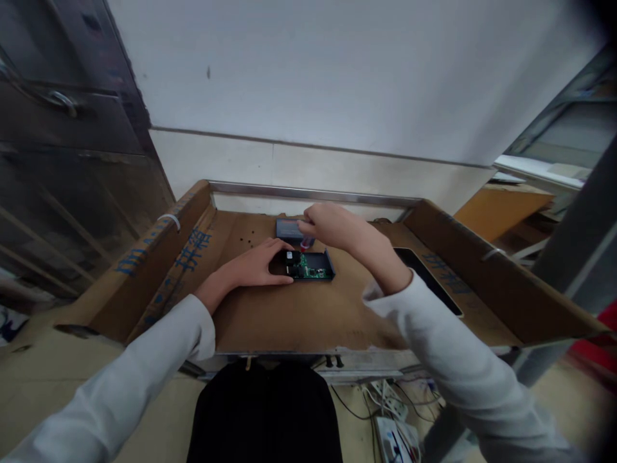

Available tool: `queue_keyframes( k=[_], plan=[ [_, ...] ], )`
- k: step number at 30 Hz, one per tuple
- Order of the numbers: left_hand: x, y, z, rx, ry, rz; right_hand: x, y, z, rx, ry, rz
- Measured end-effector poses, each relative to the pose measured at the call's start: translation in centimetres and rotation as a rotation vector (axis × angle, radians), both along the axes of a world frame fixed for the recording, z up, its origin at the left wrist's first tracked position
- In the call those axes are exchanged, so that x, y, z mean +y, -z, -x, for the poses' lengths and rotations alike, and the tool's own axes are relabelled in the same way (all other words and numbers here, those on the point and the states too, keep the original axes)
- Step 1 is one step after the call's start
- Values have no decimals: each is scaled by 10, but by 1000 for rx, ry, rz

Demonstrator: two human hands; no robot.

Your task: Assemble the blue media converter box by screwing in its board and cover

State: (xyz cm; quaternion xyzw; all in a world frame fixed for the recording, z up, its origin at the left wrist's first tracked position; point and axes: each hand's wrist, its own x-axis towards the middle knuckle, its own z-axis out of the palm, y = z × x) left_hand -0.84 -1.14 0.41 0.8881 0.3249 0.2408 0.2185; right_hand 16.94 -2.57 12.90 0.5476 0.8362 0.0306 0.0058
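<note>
A dark open case (pixel 329 265) with a green circuit board (pixel 313 272) inside lies on the cardboard-covered table. My left hand (pixel 264 263) grips the case's left end, thumb on the near side and fingers on the far side. Above the board, my right hand (pixel 328 225) is closed around a screwdriver (pixel 305 244) with a reddish, see-through handle. It points down at the board's far edge; its tip is too small to make out. Just behind lies a dark grey case cover (pixel 288 229), partly hidden by my right hand. Several tiny dark screws (pixel 249 241) lie left of it.
A black flat tablet-like panel (pixel 429 280) lies on the right, partly behind my right forearm. Cardboard walls (pixel 463 276) rise at both sides of the table. Power strips and cables (pixel 393 411) are on the floor below, and a white wall (pixel 308 77) stands behind.
</note>
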Motion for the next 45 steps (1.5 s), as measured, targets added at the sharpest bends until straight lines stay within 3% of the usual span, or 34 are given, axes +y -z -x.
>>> queue_keyframes(
  k=[4,11,23,28,32,40,45],
  plan=[
    [0,1,0,13,-1,-10,0,8,-1,36,109,-146],
    [1,1,0,26,-8,-10,1,13,-19,167,3,62],
    [0,1,1,15,-7,-10,3,7,-20,146,-82,64],
    [0,2,1,16,-5,-17,-1,9,-8,42,32,-73],
    [1,2,2,18,-6,-19,-3,15,-6,90,162,-160],
    [0,2,1,38,-10,-24,0,12,-20,303,-111,152],
    [-1,0,1,53,-2,-31,1,4,-14,214,-65,174]
  ],
)
